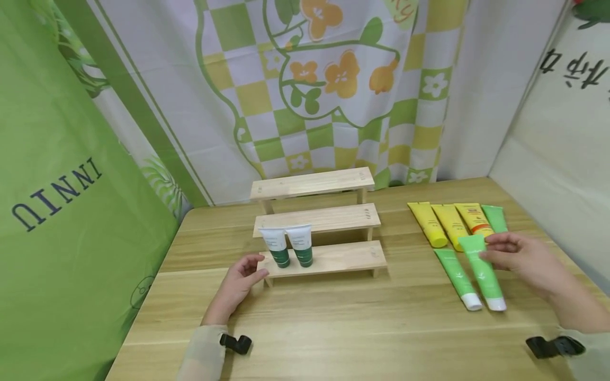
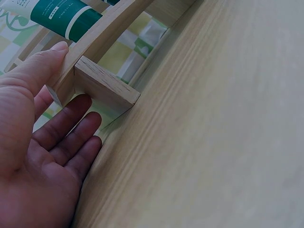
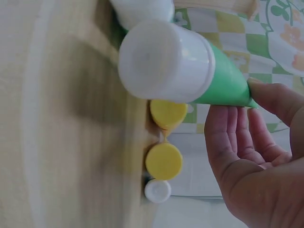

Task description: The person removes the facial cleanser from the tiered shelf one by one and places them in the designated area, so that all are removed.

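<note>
My left hand is at the left end of a three-step wooden display stand. In the left wrist view its thumb lies on the board's edge, with the other fingers around the end and near the leg. Two white-and-dark-green tubes, a left one and a right one, stand caps down on the lowest step. My right hand pinches a light green tube by its flat end, its white cap towards me. In the right wrist view this tube appears raised off the table.
Another light green tube lies left of the held one. Behind are three yellow tubes in a row and a further green tube, partly hidden. A patterned curtain hangs behind the wooden table.
</note>
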The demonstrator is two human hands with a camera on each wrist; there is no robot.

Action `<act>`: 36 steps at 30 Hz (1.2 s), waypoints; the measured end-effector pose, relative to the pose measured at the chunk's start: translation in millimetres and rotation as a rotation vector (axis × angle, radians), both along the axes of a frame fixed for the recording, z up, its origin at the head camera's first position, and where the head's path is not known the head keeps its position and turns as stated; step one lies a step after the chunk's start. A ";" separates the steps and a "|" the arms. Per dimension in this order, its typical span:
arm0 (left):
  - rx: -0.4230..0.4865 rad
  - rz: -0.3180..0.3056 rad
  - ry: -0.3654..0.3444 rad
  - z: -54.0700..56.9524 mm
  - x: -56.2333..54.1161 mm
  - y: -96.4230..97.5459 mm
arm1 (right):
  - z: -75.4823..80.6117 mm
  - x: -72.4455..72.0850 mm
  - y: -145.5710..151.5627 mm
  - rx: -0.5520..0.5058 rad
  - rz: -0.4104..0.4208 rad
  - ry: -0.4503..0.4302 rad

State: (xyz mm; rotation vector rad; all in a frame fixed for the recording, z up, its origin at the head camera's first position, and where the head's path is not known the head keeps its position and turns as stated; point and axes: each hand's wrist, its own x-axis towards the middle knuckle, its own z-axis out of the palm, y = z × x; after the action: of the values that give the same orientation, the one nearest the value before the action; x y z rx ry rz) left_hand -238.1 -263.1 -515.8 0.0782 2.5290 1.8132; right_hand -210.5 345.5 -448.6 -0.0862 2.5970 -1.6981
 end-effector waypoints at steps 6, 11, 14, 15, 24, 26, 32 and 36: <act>0.021 -0.005 0.019 -1.1 2.3 -0.5 | -6.7 -2.9 -5.1 0.088 0.017 -0.083; 0.021 -0.002 0.010 0.1 2.9 0.6 | -12.3 -5.2 -4.0 0.156 -0.005 -0.126; 0.018 0.001 0.007 1.1 2.9 1.0 | -17.0 -6.4 -2.8 0.166 -0.017 -0.152; 0.017 0.001 0.006 1.0 2.7 1.0 | -18.5 -6.9 -2.5 0.159 -0.019 -0.161; 0.005 -0.003 0.010 15.2 8.4 4.3 | -21.6 -10.0 -1.5 0.063 -0.059 -0.205; 0.001 -0.007 0.000 23.9 12.2 7.6 | -21.6 -9.4 -0.9 0.070 -0.060 -0.208; -0.004 -0.004 -0.017 33.4 15.7 11.4 | -20.5 -6.9 -1.2 0.090 -0.063 -0.222; -0.012 -0.009 -0.025 34.2 16.1 12.0 | -17.7 -3.9 -4.8 0.104 -0.065 -0.209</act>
State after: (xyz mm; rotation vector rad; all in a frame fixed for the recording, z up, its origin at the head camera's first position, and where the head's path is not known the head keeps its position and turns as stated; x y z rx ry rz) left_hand -222.0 -251.1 -481.6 0.0671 2.5182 1.7844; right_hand -214.4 340.8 -466.2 0.1709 2.5505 -1.4967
